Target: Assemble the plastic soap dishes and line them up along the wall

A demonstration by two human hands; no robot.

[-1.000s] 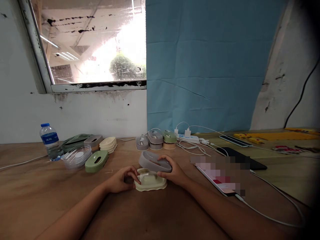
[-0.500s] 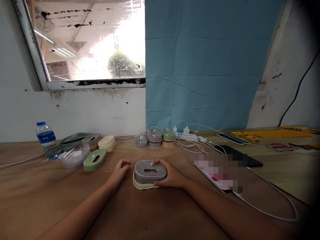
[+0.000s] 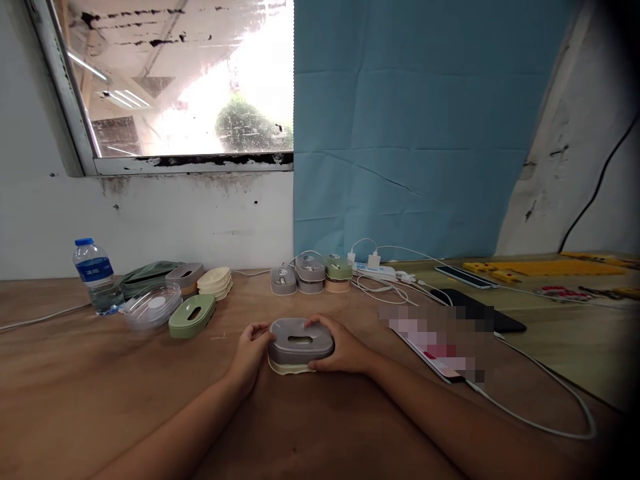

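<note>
A grey oval plastic cover (image 3: pixel 301 350) with a slot in its top sits in front of me over a cream wavy-edged base (image 3: pixel 287 369), which shows as a rim below it. Around the right end of the cover is my right hand (image 3: pixel 340 347), thumb low at the front and fingers on the top edge. My left hand (image 3: pixel 253 353) presses its curled fingers and thumb against the left end. A similar green oval cover (image 3: pixel 183 325) lies apart, to the left. Near it are a stack of cream wavy-edged pieces (image 3: pixel 215 283) and another grey cover (image 3: pixel 184 275).
Finished-looking grey and green oval boxes (image 3: pixel 310 268) stand stacked at the back. A water bottle (image 3: pixel 97 277), a clear plastic container (image 3: pixel 153 305) and a green pouch (image 3: pixel 145 279) are at left. A power strip (image 3: pixel 373 271), cables and a phone (image 3: pixel 430 357) lie to the right.
My left hand has moved right, from beside the grey cover to touching its left end. My right hand keeps its hold. The cover now sits more evenly over the cream base.
</note>
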